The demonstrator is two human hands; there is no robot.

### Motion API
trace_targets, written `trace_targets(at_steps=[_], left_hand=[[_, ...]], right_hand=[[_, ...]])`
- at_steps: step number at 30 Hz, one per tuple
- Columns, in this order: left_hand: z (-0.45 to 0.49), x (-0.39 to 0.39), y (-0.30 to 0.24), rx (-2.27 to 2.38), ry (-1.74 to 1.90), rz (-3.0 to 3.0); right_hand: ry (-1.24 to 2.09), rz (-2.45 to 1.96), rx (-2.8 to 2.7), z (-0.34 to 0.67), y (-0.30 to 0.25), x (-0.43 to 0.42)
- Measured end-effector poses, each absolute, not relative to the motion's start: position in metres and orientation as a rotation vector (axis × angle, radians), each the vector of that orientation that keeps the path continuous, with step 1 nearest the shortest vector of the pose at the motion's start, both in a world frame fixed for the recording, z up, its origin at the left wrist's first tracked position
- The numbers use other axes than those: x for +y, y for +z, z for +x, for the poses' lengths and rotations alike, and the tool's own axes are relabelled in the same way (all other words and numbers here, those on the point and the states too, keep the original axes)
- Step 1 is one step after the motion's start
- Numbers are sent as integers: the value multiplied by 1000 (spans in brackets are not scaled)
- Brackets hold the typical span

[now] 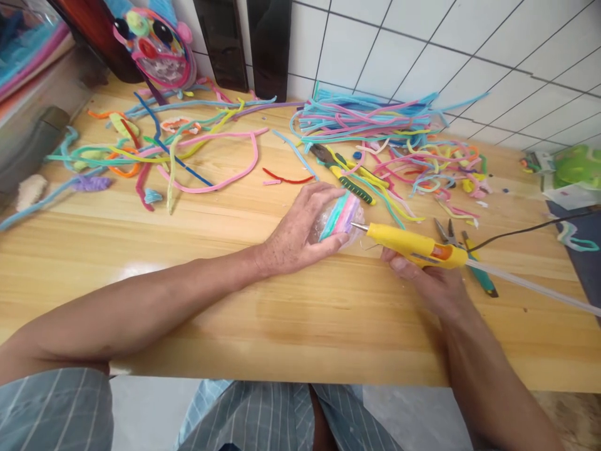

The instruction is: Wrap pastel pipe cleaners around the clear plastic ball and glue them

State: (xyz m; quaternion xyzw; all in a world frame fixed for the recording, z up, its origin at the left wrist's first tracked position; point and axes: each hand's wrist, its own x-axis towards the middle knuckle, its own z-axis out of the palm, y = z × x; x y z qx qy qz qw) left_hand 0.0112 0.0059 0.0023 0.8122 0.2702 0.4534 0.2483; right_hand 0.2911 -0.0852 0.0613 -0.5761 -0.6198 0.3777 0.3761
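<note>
In the middle of the table, my left hand [303, 235] is wrapped round a clear plastic piece [341, 219] with teal, pink and lilac fuzzy strips across it. My right hand [429, 282] grips a yellow glue gun [408, 243] from below. Its metal nozzle points left and meets, or nearly meets, the lilac strip. A long clear glue stick [530, 285] sticks out of the gun's back end. Thin strands hang near the nozzle. My left fingers partly hide the plastic piece.
Yellow-and-green pliers [345, 172] lie just behind the plastic piece; other pliers [479, 269] lie by the gun. A black cord [530, 233] runs right. Behind are a pipe cleaner bundle [366, 119], loose pipe cleaners [188, 150] and a decorated clear figure [159, 50] by the tiled wall.
</note>
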Motion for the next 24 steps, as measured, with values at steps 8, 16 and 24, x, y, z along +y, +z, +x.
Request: trace_targets(at_steps=[8, 16, 24], left_hand=[[15, 3, 5, 737, 1280, 2180], [16, 0, 6, 731, 1272, 2134], [15, -1, 7, 721, 1269, 2114]], right_hand=[[931, -1497, -1589, 293, 62, -86], [932, -1495, -1573, 297, 57, -91], [934, -1507, -1560, 300, 58, -93]])
